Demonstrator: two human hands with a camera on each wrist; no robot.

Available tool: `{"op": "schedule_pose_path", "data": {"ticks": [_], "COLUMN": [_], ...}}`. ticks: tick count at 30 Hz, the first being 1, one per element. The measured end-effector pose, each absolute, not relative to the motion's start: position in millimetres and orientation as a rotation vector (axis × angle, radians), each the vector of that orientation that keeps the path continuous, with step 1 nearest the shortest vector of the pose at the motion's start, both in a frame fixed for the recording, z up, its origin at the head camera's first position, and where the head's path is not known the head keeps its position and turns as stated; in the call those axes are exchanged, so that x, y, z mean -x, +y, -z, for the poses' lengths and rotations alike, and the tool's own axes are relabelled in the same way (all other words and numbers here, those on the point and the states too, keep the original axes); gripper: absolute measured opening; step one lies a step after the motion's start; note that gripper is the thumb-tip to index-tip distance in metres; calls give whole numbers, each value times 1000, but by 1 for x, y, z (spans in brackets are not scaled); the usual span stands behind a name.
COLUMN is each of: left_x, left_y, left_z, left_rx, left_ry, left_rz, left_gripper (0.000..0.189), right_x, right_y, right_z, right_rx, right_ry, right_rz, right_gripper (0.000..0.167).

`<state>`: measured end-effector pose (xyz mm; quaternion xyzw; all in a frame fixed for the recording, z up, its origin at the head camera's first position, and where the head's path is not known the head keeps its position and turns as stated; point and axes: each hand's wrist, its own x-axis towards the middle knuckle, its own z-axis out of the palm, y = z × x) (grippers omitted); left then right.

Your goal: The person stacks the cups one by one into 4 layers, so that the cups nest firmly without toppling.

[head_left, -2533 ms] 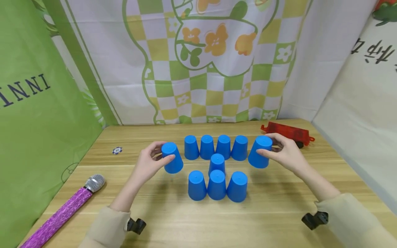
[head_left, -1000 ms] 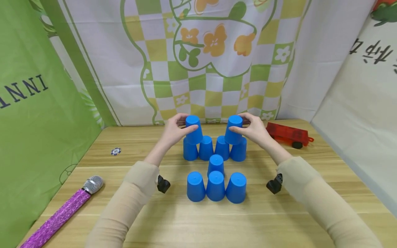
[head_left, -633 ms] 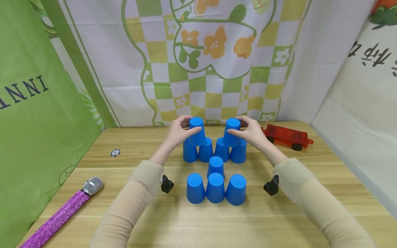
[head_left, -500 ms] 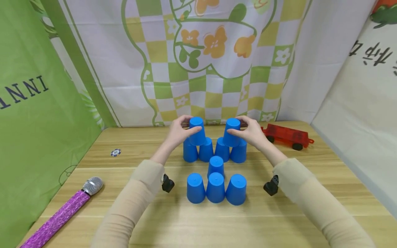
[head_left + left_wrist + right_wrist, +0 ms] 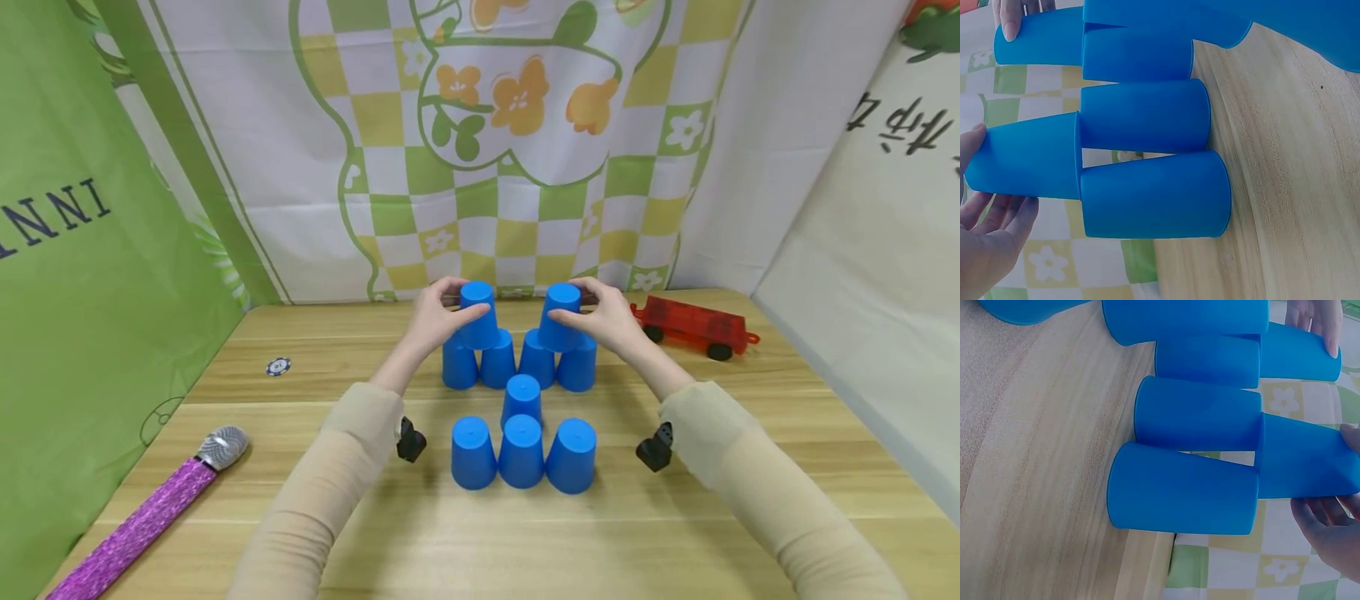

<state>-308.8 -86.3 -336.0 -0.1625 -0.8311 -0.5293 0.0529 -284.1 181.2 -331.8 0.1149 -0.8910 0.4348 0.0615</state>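
My left hand (image 5: 435, 321) grips an upside-down blue cup (image 5: 478, 318) between thumb and fingers. Its rim sits across the tops of the two left cups of the back row (image 5: 498, 360), as the left wrist view shows, where the same cup (image 5: 1025, 156) bridges them. On the other side, my right hand (image 5: 611, 321) holds a matching cup (image 5: 559, 321) over the two right back cups (image 5: 537, 360); in the right wrist view that cup (image 5: 1304, 459) meets their bases. Nearer, a single cup (image 5: 522, 396) stands behind a front row of three cups (image 5: 472, 454).
A red toy wagon (image 5: 693, 325) stands at the back right of the wooden table (image 5: 480, 550). To the left lie a poker chip (image 5: 278, 366) and a microphone (image 5: 222, 447) with a glittery purple handle. A patterned curtain (image 5: 517, 225) hangs behind the table.
Both hands have carried their cups from either side of the back row inward and up onto it. Over the last half second they have hardly moved.
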Motion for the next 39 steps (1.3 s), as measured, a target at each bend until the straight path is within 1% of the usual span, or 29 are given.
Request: {"op": "schedule_pose_path", "data": {"ticks": [15, 18, 22, 25, 28, 34, 39], "left_x": [309, 308, 307, 306, 306, 303, 295], "left_y": [-88, -89, -88, -88, -88, -93, -104], "left_z": [340, 341, 340, 340, 340, 343, 342], "left_rx": [452, 451, 455, 457, 460, 509, 509], "left_ry": [-2553, -2552, -2551, -2552, -2561, -2568, -2564], "left_rz": [1609, 1621, 1622, 1614, 1613, 1635, 1650], "left_gripper": [55, 55, 55, 56, 58, 65, 70], "right_x": [284, 282, 277, 269, 259, 236, 218], "right_y": [181, 181, 183, 186, 189, 197, 200], "right_z": [332, 332, 329, 325, 322, 319, 319], "right_rx": [-349, -357, -385, -410, -414, -436, -494], "right_ry": [-2708, -2715, -2725, -2710, -2680, -2648, -2664], "right_rz": [-1293, -1283, -1289, -1279, -1260, -1271, -1275], "right_gripper": [60, 62, 72, 80, 83, 80, 77]}}
